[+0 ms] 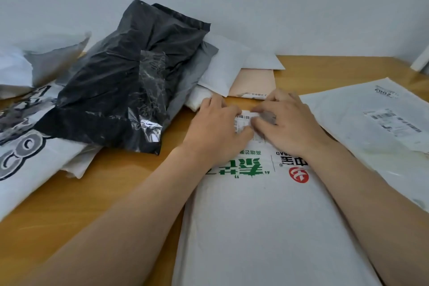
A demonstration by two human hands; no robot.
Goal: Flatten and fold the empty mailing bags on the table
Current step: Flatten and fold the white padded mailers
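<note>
The white bag [262, 216] was lain flat on the counter [130, 193], its far end pressed under both hands [216, 127] [287, 123], fingers spread; air would best be smoothed outward before folding.

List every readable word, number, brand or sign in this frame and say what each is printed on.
"2002", seen upside down: top corner of the flat white bag at right.
Partial Latin letters ending "AO", plus green and black Chinese characters and a red round logo, all upside down: white mailing bag under both hands.
Barcode labels on both bags: too small to read.
Black bag: no text.
</note>
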